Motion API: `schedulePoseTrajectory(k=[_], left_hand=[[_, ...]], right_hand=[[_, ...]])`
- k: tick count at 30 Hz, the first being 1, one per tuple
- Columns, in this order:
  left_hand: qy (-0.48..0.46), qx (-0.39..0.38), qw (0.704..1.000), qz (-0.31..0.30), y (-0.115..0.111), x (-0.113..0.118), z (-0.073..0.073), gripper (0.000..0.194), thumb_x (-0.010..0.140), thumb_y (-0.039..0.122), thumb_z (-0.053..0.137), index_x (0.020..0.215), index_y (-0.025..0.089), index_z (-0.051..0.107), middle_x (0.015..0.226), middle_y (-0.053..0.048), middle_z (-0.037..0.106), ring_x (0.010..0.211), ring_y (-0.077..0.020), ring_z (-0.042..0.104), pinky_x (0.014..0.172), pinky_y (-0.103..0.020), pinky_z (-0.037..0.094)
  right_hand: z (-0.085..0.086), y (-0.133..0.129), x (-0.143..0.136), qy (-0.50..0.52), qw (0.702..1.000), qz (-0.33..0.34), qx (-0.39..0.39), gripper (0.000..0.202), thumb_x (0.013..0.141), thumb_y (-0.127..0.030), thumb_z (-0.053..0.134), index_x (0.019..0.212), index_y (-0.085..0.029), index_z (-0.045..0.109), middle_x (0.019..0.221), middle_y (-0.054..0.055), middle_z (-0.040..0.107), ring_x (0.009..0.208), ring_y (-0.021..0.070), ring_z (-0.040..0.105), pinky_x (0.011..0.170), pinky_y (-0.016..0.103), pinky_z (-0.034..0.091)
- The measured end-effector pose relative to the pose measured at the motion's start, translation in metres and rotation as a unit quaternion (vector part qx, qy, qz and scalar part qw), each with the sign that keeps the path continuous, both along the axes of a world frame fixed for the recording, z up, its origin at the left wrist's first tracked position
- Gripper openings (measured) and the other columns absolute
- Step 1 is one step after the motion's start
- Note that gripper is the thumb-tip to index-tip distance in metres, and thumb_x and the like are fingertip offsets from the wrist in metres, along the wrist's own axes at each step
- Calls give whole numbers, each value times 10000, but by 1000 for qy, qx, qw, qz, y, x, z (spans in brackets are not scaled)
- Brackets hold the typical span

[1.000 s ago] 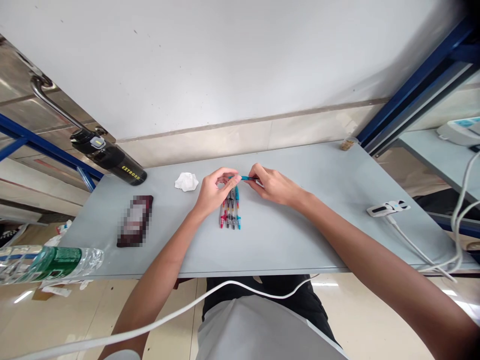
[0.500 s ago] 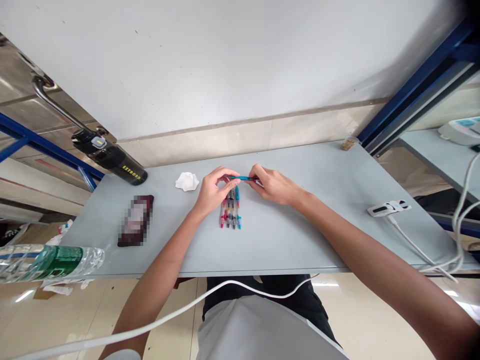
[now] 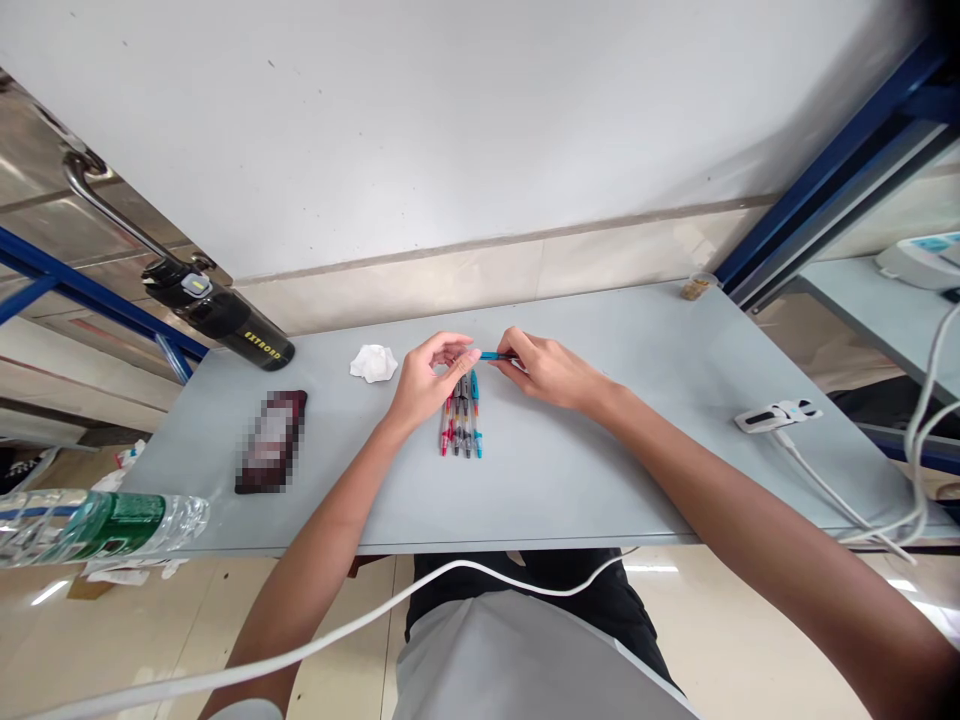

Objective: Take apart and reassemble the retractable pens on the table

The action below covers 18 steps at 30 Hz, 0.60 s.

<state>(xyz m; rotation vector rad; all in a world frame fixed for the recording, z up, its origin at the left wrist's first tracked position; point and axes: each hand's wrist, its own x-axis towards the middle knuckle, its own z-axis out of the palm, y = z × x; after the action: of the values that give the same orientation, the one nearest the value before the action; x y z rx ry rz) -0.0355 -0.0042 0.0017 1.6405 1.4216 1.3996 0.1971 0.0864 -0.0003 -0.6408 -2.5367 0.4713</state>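
A blue pen (image 3: 491, 356) is held level between my two hands above the grey table (image 3: 570, 480). My right hand (image 3: 536, 368) pinches its right part. My left hand (image 3: 439, 372) closes on its left end, with the thumb over the tip and the fingers curled behind. Just below my hands, several pens (image 3: 461, 420) lie side by side on the table, red at the left, dark ones in the middle and blue at the right. My left hand hides part of their upper ends.
Crumpled white tissue (image 3: 373, 363) lies left of my left hand. Farther left are a black bottle (image 3: 240, 325), a blurred dark-red packet (image 3: 272, 440) and a clear water bottle (image 3: 124, 522). A white cabled device (image 3: 778, 415) and small cup (image 3: 697, 287) are at right.
The thumb of my left hand has shifted slightly over the left end of the blue pen, so less of the pen shows. My right hand has barely moved.
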Motion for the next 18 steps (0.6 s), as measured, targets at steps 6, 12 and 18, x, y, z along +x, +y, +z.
schedulePoseTrajectory(k=[6, 12, 18], left_hand=[[25, 28, 999, -2, 1, -1, 0, 255, 969, 475, 826, 1035, 229, 841, 1023, -67, 815, 937, -210, 732, 897, -356, 594], [27, 54, 998, 5, -1, 0, 3, 236, 975, 438, 829, 1082, 228, 832, 1089, -78, 809, 974, -202, 734, 933, -349, 598], [7, -7, 1000, -1, -1, -2, 1, 323, 983, 523, 802, 1050, 212, 854, 922, -59, 823, 836, -204, 766, 829, -340, 616]], right_hand=[[-1, 1, 0, -7, 1000, -2, 9, 228, 1169, -467, 420, 1102, -255, 474, 868, 42, 669, 609, 197, 484, 594, 311, 293], [-2, 2, 0, -4, 1000, -1, 19, 268, 1178, -497, 411, 1128, -244, 485, 903, 62, 709, 621, 202, 517, 602, 314, 294], [-2, 1, 0, -9, 1000, 0, 24, 313, 1185, -519, 378, 1132, -242, 515, 875, 58, 706, 616, 206, 530, 600, 317, 276]])
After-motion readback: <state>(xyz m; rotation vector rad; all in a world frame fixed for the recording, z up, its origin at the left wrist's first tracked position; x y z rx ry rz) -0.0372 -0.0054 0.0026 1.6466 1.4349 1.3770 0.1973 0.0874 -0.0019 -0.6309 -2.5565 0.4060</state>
